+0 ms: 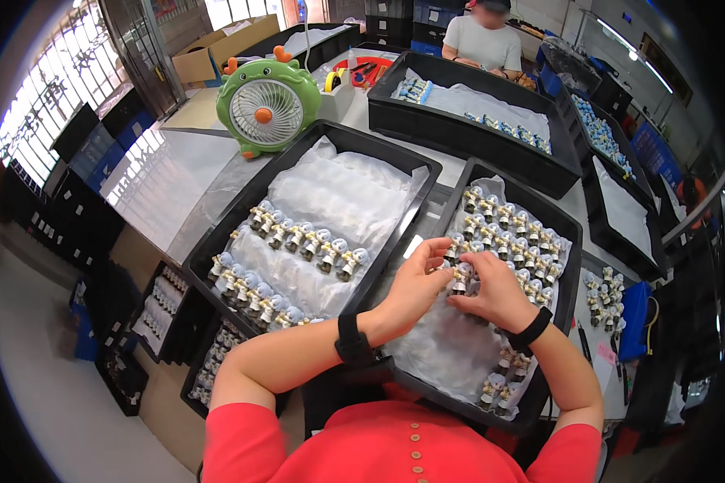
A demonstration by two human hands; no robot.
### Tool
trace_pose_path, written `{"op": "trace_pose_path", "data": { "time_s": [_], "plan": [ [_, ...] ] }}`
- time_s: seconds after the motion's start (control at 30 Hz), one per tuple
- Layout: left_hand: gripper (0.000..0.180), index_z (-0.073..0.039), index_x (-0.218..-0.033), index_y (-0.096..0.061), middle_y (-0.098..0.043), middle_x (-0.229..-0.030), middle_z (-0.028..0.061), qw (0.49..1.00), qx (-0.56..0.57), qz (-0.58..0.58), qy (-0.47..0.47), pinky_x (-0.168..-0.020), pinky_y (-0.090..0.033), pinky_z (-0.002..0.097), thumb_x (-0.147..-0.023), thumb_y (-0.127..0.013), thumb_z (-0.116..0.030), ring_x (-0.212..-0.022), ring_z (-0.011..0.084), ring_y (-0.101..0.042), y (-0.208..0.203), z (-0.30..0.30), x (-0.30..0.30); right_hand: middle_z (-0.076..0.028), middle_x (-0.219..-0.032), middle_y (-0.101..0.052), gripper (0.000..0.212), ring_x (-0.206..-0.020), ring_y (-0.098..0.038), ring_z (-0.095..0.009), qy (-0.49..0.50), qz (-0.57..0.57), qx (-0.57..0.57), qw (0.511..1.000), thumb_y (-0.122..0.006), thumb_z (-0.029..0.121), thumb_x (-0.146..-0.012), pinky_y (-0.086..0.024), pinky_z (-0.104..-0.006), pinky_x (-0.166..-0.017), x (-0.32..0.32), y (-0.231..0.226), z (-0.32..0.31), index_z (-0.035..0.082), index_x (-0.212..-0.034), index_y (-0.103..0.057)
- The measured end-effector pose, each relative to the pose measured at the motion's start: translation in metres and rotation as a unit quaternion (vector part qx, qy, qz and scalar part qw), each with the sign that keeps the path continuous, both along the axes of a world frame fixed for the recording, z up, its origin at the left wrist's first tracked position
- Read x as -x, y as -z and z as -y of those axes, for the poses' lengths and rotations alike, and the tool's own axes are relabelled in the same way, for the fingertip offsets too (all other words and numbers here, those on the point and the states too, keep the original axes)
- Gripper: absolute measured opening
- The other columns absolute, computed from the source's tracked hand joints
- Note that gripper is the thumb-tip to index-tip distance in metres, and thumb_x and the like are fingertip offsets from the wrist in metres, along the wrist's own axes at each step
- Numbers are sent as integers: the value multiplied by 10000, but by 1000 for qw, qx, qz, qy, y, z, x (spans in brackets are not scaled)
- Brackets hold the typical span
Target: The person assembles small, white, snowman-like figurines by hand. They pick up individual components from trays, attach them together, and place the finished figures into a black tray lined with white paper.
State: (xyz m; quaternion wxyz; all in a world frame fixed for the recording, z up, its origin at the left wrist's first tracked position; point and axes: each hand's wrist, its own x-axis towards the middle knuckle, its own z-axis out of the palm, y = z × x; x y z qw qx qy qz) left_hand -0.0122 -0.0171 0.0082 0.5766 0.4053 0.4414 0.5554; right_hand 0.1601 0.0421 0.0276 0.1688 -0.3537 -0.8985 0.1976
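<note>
Figurine [461,279] at your 12 to 1 o'clock, over the right tray [573,282]: your right hand [499,294] looks clamped on it, thumb below and fingers above. Your left hand [411,290] curls close to its 9 o'clock side; you cannot tell from here whether those fingers touch it.

The work looks partway along. In the right tray, at your 1 o'clock, rows of figurines cover the far part and a few lie in the near right corner, with bare white lining between. The left tray [415,213], at your 11 o'clock, has one row across its middle and another along its near side; the rest shows lining. Which tray is gaining pieces cannot be told.

A glossy pale worktop [169,185] runs out toward your 10 o'clock, with a green fan [267,113] farther round at 11. More figurines [604,299] lie at 2 o'clock. Beyond a large black tray [459,135] at 12 sits a co-worker [483,44], and barred windows [48,88] brighten your 10 to 11 o'clock.
</note>
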Motion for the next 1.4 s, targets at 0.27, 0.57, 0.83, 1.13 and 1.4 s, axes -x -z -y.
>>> {"op": "trace_pose_path", "data": {
  "time_s": [0.27,0.57,0.83,1.13,1.4],
  "plan": [
    [463,-62,-1426,-328,-504,-1260,45,980,35,162,109,-898,-475,305,-996,-459,-176,-1106,150,-547,-12,5,1,-143,-1204,-558,706,-1113,-556,-301,-54,-217,-56,973,-838,136,-633,-452,-371,-946,3,-11,10,44,-1249,-504],
    [525,-57,-1439,-301,-461,-1318,75,987,-26,107,121,-927,-477,325,-963,-516,-115,-1171,193,-525,-14,3,1,-116,-1244,-548,725,-1085,-557,-283,-59,-259,-42,963,-830,113,-650,-458,-367,-916,-1,-3,8,64,-1280,-476],
    [561,-68,-1438,-294,-446,-1322,94,989,-48,94,104,-927,-490,354,-944,-556,-117,-1120,225,-565,-14,6,-1,-129,-1247,-542,737,-1104,-546,-303,-66,-259,-90,959,-819,107,-652,-434,-380,-953,2,-1,9,55,-1294,-461],
    [426,-69,-1379,-326,-514,-1249,88,967,16,220,128,-911,-487,393,-1009,-416,-259,-1093,260,-583,-19,6,0,-133,-1226,-536,768,-1131,-524,-291,-23,-290,-2,957,-800,83,-633,-422,-385,-972,0,4,16,47,-1306,-432],
    [499,-60,-1304,-438,-535,-1223,66,961,32,216,171,-880,-483,375,-1015,-296,-441,-1060,215,-573,-8,1,1,-135,-1209,-506,755,-1074,-510,-310,-67,-245,-94,963,-823,121,-606,-432,-398,-919,0,-6,18,52,-1274,-479]
  ]
}}
